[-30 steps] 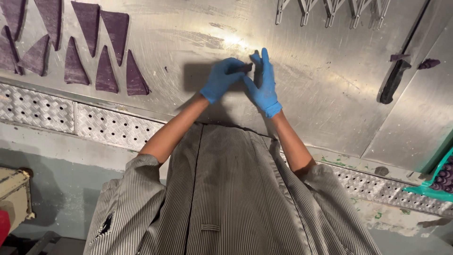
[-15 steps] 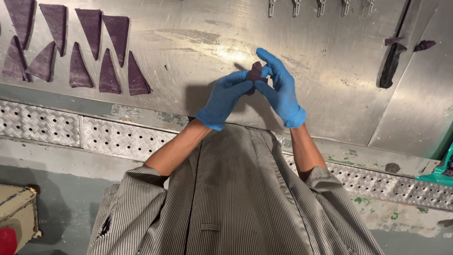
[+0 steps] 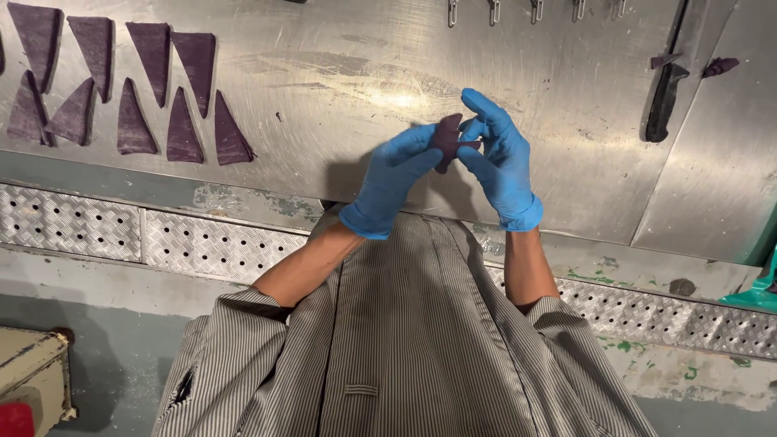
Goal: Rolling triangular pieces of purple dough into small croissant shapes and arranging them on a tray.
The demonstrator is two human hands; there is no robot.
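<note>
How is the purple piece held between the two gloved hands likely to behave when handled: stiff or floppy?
The purple piece looks soft: it appears creased and folded between the left hand and right hand. It is probably light, since fingers alone pinch it. The flat triangles on the table suggest thin, limp sheet.

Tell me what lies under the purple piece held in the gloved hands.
Beneath the purple piece, pinched between left hand and right hand, is bare steel table; the gloves hide its lower edges.

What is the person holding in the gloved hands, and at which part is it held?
A small dark purple piece, pinched between the fingertips of the left hand and right hand, one on each side edge. Its exact shape cannot be told.
</note>
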